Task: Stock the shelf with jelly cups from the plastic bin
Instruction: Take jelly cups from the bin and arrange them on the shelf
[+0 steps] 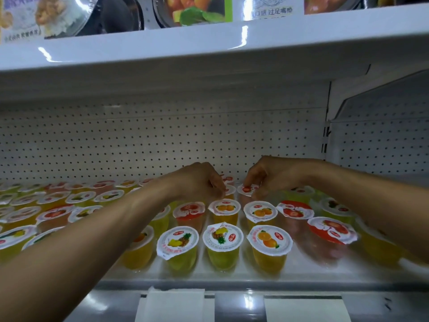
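Observation:
Several jelly cups with white fruit-print lids stand in rows on the white shelf (209,278). My left hand (199,180) reaches over them to the back rows, its fingers curled down onto a cup (230,189) mostly hidden beneath it. My right hand (267,175) pinches the lid rim of a strawberry jelly cup (246,189) in the back row. An orange-lid cup (224,209) stands just in front of both hands. The plastic bin is out of view.
A perforated white back panel (162,140) closes the shelf behind the cups. The upper shelf (185,49) overhangs close above and carries packaged food. Paper price tags (174,305) hang on the front rail. A side panel (380,135) bounds the right end.

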### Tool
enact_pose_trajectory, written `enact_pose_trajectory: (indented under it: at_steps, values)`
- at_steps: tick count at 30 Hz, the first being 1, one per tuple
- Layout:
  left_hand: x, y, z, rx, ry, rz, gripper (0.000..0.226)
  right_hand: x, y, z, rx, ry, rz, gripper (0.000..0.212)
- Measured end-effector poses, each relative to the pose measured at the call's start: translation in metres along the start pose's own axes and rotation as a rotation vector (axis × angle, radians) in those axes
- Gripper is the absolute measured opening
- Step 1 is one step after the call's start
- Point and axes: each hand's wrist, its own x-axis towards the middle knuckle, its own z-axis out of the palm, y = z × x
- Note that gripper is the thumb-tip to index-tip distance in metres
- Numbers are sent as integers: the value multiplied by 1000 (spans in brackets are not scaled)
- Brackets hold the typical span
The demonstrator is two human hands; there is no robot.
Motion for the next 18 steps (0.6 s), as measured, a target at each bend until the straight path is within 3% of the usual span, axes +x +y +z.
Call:
enact_pose_trajectory:
  at_steps: [7,12,14,18]
  values:
    - [6,-1,0,53,-20,-2,18,-3,5,-3,-12,-7,-13,40]
    - [10,-4,1,115,79,-19,27,-13,31,-43,7,274,73,31]
    - [14,-5,1,98,94,-32,29,-15,47,-49,-99,232,171,32]
    - [22,-6,5,110,-31,-75,35,-5,65,-31,-241,65,308,46]
